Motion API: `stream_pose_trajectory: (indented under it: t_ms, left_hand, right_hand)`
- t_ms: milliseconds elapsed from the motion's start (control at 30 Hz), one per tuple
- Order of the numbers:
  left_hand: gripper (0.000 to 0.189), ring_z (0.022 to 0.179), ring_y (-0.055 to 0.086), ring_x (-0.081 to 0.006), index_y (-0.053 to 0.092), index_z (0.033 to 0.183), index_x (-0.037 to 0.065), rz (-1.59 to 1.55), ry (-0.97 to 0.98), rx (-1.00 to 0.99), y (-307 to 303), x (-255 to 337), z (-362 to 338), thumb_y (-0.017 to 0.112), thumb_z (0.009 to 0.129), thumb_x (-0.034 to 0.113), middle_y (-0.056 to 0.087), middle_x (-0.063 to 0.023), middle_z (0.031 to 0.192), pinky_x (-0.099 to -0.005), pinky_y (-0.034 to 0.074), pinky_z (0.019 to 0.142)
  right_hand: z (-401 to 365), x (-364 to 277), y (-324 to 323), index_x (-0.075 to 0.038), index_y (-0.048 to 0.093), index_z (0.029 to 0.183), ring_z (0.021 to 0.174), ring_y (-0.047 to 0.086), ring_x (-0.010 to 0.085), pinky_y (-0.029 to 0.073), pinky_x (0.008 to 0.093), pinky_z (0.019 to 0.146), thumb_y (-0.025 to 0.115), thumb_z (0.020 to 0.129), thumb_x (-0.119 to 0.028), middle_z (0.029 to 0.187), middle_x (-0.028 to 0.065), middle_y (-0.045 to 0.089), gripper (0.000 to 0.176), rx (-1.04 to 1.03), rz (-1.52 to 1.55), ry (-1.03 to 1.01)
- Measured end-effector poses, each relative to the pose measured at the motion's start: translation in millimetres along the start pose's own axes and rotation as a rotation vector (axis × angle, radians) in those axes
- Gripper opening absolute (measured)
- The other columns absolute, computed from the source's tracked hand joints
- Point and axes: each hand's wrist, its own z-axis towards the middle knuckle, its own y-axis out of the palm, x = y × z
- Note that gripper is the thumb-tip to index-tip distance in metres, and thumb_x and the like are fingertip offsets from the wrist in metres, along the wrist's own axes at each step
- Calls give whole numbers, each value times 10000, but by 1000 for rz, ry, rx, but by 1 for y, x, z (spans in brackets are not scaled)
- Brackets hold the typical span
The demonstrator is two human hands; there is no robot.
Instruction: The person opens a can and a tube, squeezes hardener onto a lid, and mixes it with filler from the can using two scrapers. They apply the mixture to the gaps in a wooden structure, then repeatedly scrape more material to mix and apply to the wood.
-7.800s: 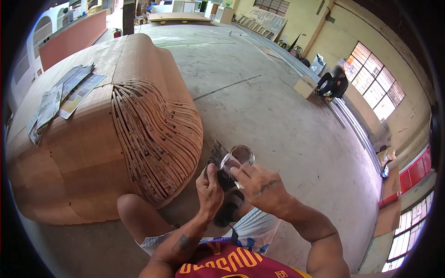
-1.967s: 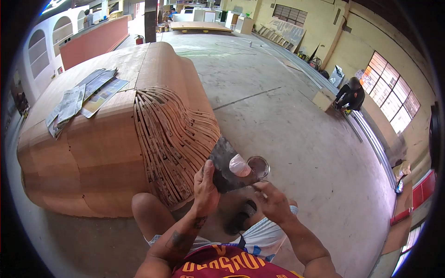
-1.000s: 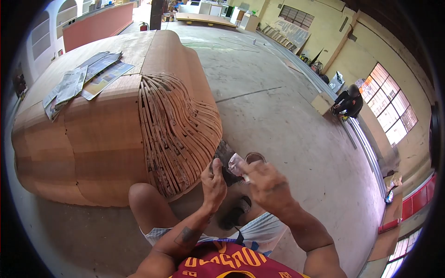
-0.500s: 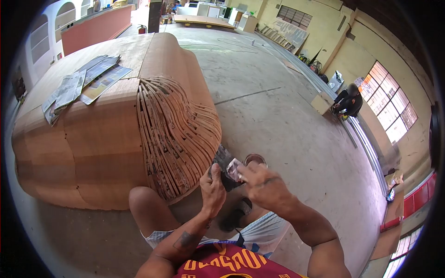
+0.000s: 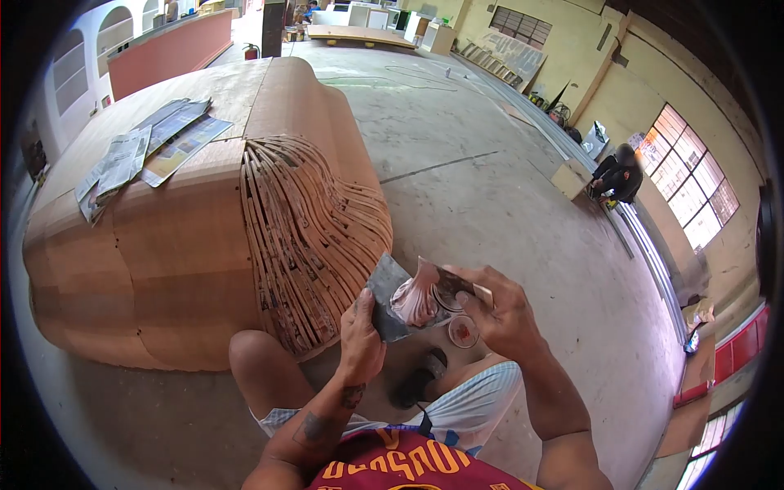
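Observation:
My left hand [image 5: 362, 331] grips a dark flat metal plate [image 5: 382, 292] by its lower edge, held just in front of my knee. A lump of pinkish filler [image 5: 416, 300] lies smeared on the plate. My right hand [image 5: 505, 314] holds a thin scraper blade [image 5: 451, 282] that rests against the filler. Below the hands a small round tin [image 5: 463, 331] with reddish content stands on the concrete floor. The curved bundle of wooden slats [image 5: 314, 233] on the big plywood form [image 5: 163, 245] is right beside my left hand.
Newspapers [image 5: 139, 155] lie on top of the plywood form. My sandalled foot [image 5: 415, 385] rests on the floor under the plate. Far right, a person in dark clothes [image 5: 618, 174] crouches by a cardboard box [image 5: 570, 177] near the windows.
My right hand has swung out to the right and drawn the blade across the plate, spreading the pink filler wider. The tin on the floor now shows below the hands.

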Motion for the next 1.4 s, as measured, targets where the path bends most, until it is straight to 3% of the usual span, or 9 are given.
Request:
stream_pose_trajectory:
  t_ms: [100, 300, 600, 800, 900, 1000, 1100, 1300, 1400]
  left_hand:
    - [408, 1112, 666, -212, 536, 1316, -9, -109, -30, -48, -2, 5, 0, 413, 1112, 322, 640, -109, 1258, -378, 554, 980]
    - [412, 1109, 671, -220, 539, 1297, -4, -184, 7, -47, 0, 8, -3, 408, 1111, 339, 648, -114, 1240, -395, 570, 965]
    - [376, 1022, 702, -215, 567, 1219, -9, -78, 141, -81, 6, 22, -3, 448, 1102, 328, 679, -115, 1144, -375, 601, 888]
    - [363, 975, 701, -193, 593, 1175, -10, 0, 114, -69, -4, 20, -5, 484, 1092, 327, 686, -93, 1099, -359, 596, 871]
    - [361, 829, 634, -88, 638, 1086, -8, 83, 196, -70, -2, 22, -2, 486, 1099, 319, 657, -6, 937, -258, 549, 758]
    - [353, 767, 540, -52, 643, 1044, 3, 347, 365, -7, -19, 21, 9, 486, 1103, 313, 600, 31, 885, -236, 472, 694]
    - [347, 752, 479, -43, 624, 952, 26, 331, 298, 6, -7, 23, 9, 484, 1106, 304, 557, 49, 863, -231, 418, 674]
    - [402, 709, 394, -45, 529, 803, 64, 444, 471, -11, 20, 8, 2, 518, 1087, 347, 462, 79, 757, -226, 335, 620]
    - [421, 674, 454, -53, 567, 844, 37, 689, 562, -79, 24, 9, -5, 492, 1091, 370, 529, 53, 747, -251, 396, 607]
  right_hand:
    - [-11, 6, 13, -12, 655, 1284, 1007, 693, 278, 541, 369, 888, 659, 929, -9, 1103, 166, 691, 355, 79, 163, 13]
    - [-25, 16, 34, 25, 622, 1282, 993, 678, 257, 544, 354, 850, 666, 902, 6, 1033, 151, 677, 383, 215, 152, -124]
    - [-19, 30, 36, -50, 455, 1238, 1064, 619, 332, 536, 412, 866, 645, 812, 26, 1271, 186, 560, 472, -98, 156, -250]
    - [-27, 64, 35, -54, 503, 1202, 1081, 596, 415, 520, 450, 911, 692, 789, -15, 1196, 173, 585, 456, -239, -220, -259]
    - [-44, 68, 27, -32, 571, 1144, 998, 657, 323, 533, 401, 874, 663, 854, -49, 1089, 121, 651, 304, -93, -154, 9]
    - [-67, 54, 19, -8, 616, 1127, 948, 678, 201, 541, 346, 860, 623, 916, -76, 1026, 66, 690, 222, 292, 744, 459]
    - [-78, 34, 28, 8, 604, 1183, 969, 655, 123, 537, 304, 875, 620, 932, -86, 1062, 50, 690, 268, 303, 984, 431]
    - [-90, 46, 57, -18, 629, 1177, 773, 679, 106, 590, 266, 617, 653, 947, -158, 987, 40, 706, 270, 290, 1070, 591]
    - [-89, 46, 64, -27, 642, 1161, 775, 680, 110, 586, 268, 622, 650, 953, -153, 972, 35, 704, 243, 316, 1106, 655]
